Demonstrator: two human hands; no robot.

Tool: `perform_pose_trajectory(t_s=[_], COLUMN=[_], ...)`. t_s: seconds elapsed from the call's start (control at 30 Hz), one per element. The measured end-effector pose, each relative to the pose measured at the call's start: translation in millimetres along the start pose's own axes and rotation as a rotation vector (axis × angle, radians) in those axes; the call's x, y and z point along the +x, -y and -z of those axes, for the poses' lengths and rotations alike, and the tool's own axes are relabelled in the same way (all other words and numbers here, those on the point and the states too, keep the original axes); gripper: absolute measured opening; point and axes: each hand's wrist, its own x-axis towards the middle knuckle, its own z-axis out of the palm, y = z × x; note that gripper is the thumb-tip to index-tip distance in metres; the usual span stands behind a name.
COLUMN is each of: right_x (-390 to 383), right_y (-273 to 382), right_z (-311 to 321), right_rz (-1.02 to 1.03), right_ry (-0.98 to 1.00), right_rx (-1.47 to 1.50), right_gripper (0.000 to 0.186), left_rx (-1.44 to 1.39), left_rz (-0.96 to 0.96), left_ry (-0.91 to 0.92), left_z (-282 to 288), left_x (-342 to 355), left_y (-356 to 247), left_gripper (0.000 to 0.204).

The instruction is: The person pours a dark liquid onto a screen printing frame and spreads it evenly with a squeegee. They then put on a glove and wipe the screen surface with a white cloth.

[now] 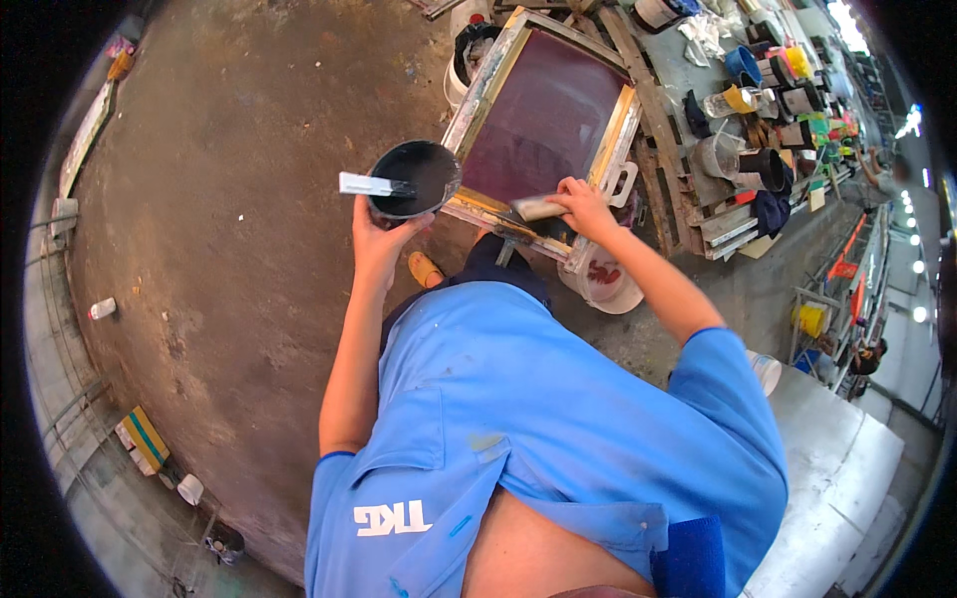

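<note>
My left hand (381, 239) is wrapped round the near side of a dark round tub (434, 164), tilted so its inside shows. A flat white handle (366, 184) sticks out over the tub's left rim; its other end reaches inside. My right hand (588, 209) grips a pale squeegee-like blade (538, 207), slightly blurred. It is over the near edge of a screen-printing frame (623, 120) with a dark maroon mesh (543, 110). I cannot tell whether the blade touches the mesh. The tub is beside the frame's left corner.
A white bucket (613, 289) stands under the frame's near right side, and a black-lined pail (461, 75) by its far left. Wooden planks (653, 130) lie along its right. Beyond them is a bench crowded with tubs (763, 169). Sheet metal (827, 468) lies at the lower right.
</note>
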Motion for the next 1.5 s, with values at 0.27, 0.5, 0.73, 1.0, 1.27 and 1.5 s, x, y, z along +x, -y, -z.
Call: perform_pose_trajectory(t_s=[0.27,0.5,0.73,1.0,1.27,1.5], right_x=[26,70,106,117,107,53], right_y=[14,-18,-66,-76,-91,-57], right_z=[-27,-21,-50,-67,-46,58], right_rz=[-0.261,-0.404,-0.325,-0.3,-0.433,-0.353], right_ry=[-0.307,-0.017,0.283,0.491,0.629,0.175], right_rx=[0.323,0.47,0.586,0.789,1.239,1.481], right_gripper=[0.036,0.046,0.056,0.05,0.052,0.047], left_rx=[0.116,0.187,0.175,0.263,0.456,0.708], left_rz=[0.097,0.148,0.183,0.247,0.094,-0.082], left_ry=[0.116,0.074,0.047,0.037,0.136,0.331], left_z=[-7,2,6,-1,10,-28], left_x=[9,7,1,-1,30,67], left_y=[38,49,58,59,111,148], left_gripper=[0.076,0.086,0.085,0.089,0.097,0.102])
